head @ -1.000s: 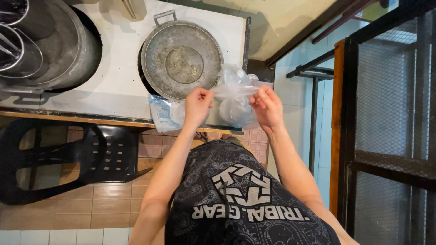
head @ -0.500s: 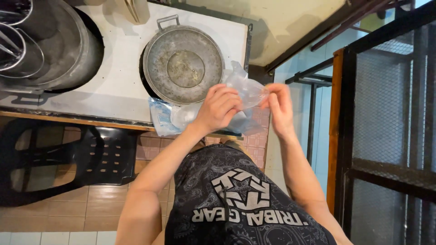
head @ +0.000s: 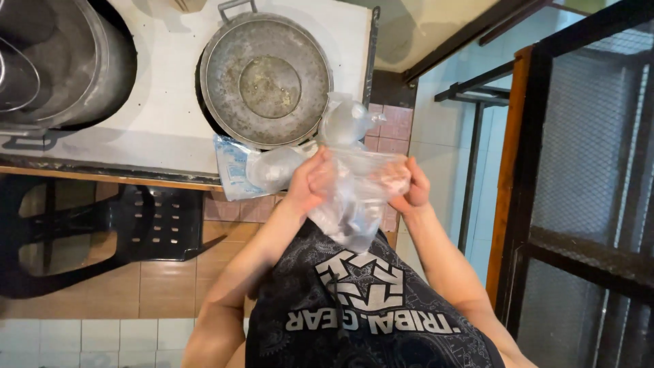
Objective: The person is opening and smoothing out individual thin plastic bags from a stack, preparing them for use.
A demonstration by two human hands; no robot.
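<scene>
I hold a clear plastic bag (head: 354, 197) stretched between both hands, in front of my chest. My left hand (head: 310, 180) grips its left edge and my right hand (head: 412, 187) grips its right edge; the bag sags down between them. Just beyond my hands, at the counter's near edge, lie more clear plastic bags (head: 344, 119) and a blue-printed plastic packet (head: 231, 167). A large round metal wok (head: 266, 78) sits on the white counter (head: 163, 102) behind them.
A big metal pot (head: 61, 61) stands at the counter's left. A black plastic chair (head: 102, 225) sits under the counter on the tiled floor. A dark metal mesh gate (head: 586, 184) rises on the right.
My hands have drawn back from the counter toward my chest with the clear bag, which now hangs stretched between them. The view has shifted slightly.
</scene>
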